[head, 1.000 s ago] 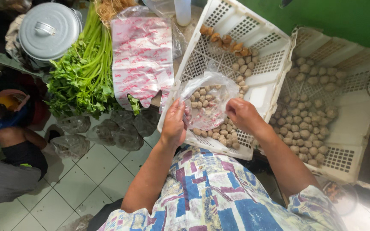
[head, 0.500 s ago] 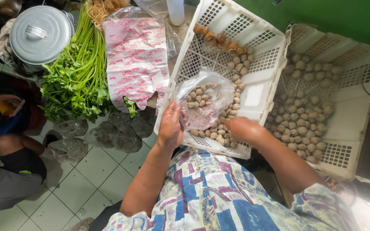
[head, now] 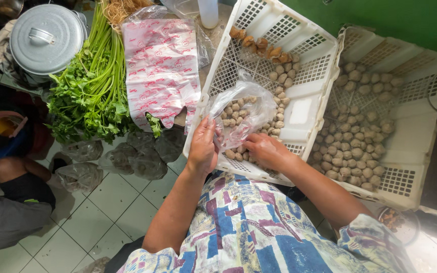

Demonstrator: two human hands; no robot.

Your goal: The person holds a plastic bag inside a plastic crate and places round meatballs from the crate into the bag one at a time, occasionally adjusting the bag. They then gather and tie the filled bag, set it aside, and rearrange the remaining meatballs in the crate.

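Observation:
A clear plastic bag [head: 243, 117] partly filled with small beige meatballs hangs over a white perforated crate [head: 304, 108]. My left hand [head: 203, 147] pinches the bag's near edge and holds it up. My right hand [head: 266, 150] lies low in the crate among loose meatballs [head: 281, 87], fingers curled by the bag's mouth; whether it grips any is hidden. A few browner fried pieces [head: 259, 44] sit at the crate's far end.
A second white crate [head: 416, 126] with several meatballs stands to the right. On the left lie a stack of printed plastic bags [head: 162, 71], a bunch of green celery [head: 94, 86] and a lidded metal pot [head: 46, 38]. Filled bags [head: 132, 156] rest on the tiled floor beside another person [head: 11, 202].
My right hand has dropped from the bag's mouth down into the loose meatballs in the crate. The left hand keeps hold of the bag, which has sagged slightly.

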